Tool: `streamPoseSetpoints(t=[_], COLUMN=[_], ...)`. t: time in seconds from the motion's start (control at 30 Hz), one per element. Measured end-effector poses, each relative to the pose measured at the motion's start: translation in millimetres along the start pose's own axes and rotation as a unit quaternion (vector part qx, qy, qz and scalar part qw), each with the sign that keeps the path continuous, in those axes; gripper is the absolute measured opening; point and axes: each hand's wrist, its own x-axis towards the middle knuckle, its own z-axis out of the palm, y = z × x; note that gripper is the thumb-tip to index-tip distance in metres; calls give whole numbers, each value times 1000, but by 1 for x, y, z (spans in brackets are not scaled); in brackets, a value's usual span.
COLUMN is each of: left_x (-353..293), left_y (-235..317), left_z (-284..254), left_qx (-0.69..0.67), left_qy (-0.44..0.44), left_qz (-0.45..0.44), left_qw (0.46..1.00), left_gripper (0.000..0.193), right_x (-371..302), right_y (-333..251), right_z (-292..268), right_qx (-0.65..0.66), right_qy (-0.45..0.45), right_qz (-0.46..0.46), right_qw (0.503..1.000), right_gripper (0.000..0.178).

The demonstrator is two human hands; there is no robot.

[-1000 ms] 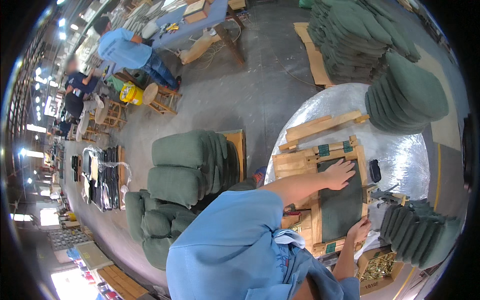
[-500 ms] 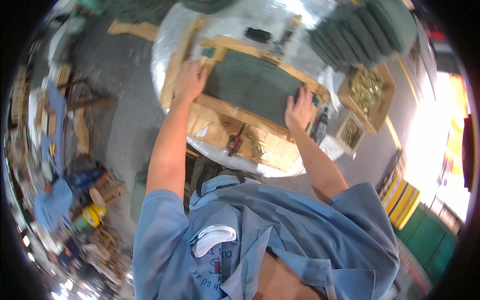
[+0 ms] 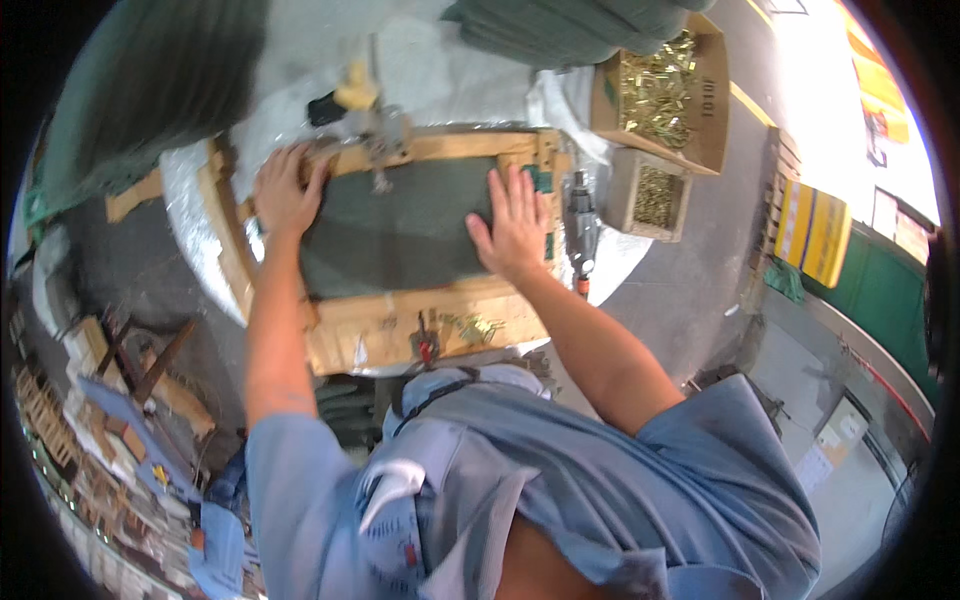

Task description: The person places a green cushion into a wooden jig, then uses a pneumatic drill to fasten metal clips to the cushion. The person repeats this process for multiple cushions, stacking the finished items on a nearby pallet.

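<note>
A dark green flat panel (image 3: pixel 395 235) lies inside a wooden frame (image 3: pixel 450 146) on a round, silvery wrapped surface. My left hand (image 3: pixel 287 195) rests over the frame's far left corner, thumb spread from the fingers, touching the wood and the panel's edge. Flat on the panel's right edge lies my right hand (image 3: pixel 515 225), its fingers spread. Neither hand grips anything. Between them, at the far rail, stands a metal toggle clamp (image 3: pixel 388 140) with a yellow handle (image 3: pixel 357 90). A power driver (image 3: pixel 582 225) lies just right of the frame.
On the near wooden ledge (image 3: pixel 375 350) are a red-handled tool (image 3: pixel 427 345) and loose brass pieces (image 3: pixel 475 327). A cardboard box (image 3: pixel 708 105) and a smaller box (image 3: pixel 680 205) hold metal pieces at right. Dark green stacks stand at far left (image 3: pixel 165 80) and far centre (image 3: pixel 560 30).
My view has turned, so the frame now appears straighter and farther left. My left hand sits nearer the far left corner. The right hand stays flat at the panel's right edge.
</note>
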Motion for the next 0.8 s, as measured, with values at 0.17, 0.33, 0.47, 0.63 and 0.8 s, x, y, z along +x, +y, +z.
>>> streamPoseSetpoints(t=[0.17, 0.33, 0.47, 0.63, 0.8], left_x=[7, 7, 18, 10, 1], left_y=[7, 8, 12, 1, -10], left_z=[-11, -8, -11, 0, 12], left_qx=[-1, 36, 51, 107, 140], left_qy=[-11, 15, 14, 4, -45], left_qz=[-2, -3, 8, 2, -5], left_qw=[1000, 999, 999, 994, 989], left_gripper=[44, 42, 42, 47, 52], right_x=[-4, 65, 120, 121, 124], right_y=[2, 21, 33, 25, 22], right_z=[-10, -34, -17, -7, -11], right_qx=[51, 70, 44, -38, -35], right_qy=[-11, 144, 118, 66, 23], right_qz=[2, -52, -92, -80, -66], right_qw=[999, 986, 988, 994, 997], right_gripper=[78, 42, 27, 27, 29])
